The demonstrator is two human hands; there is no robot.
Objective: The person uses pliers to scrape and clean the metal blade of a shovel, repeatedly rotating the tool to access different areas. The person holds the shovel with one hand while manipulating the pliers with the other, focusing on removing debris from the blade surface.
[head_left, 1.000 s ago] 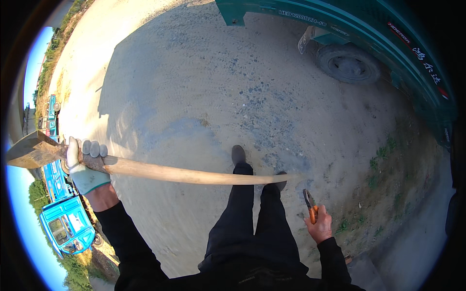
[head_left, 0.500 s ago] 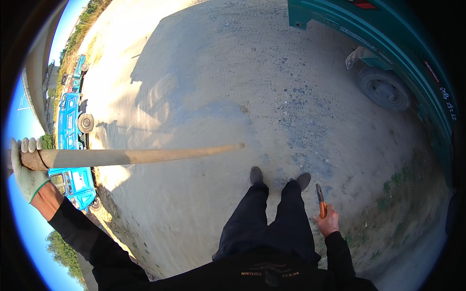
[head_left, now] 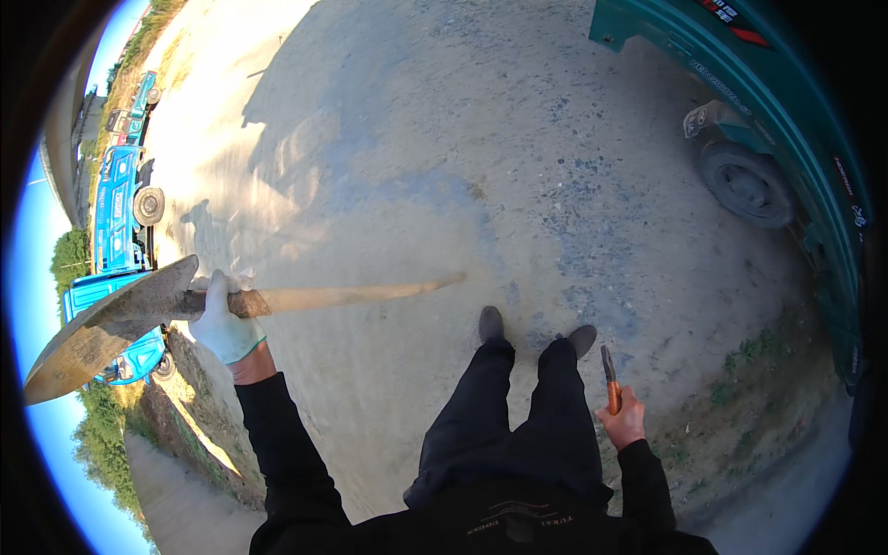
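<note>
In a white glove, my left hand (head_left: pixel 225 321) is wrapped round a shovel (head_left: pixel 111 326) at the socket, where the wooden handle joins the metal blade. The broad, worn blade sticks out past the hand to the left. The handle reaches right across the middle of the view, its tip in front of my feet; I cannot tell whether that tip touches the ground. My bare right hand (head_left: pixel 626 420) is closed round a pair of pliers (head_left: pixel 611 381) by their orange handles, jaws pointing forward, low beside my right leg.
A green truck (head_left: pixel 805 139) with a dusty wheel (head_left: pixel 747 183) stands at the right. Blue trucks (head_left: pixel 118 208) are parked along the far left. Underfoot is dusty, gravelly ground (head_left: pixel 416 139), with weeds (head_left: pixel 754 347) at the lower right.
My left hand has moved inward to the right with the shovel, and the metal blade has come into view. My right hand with the pliers has hardly moved.
</note>
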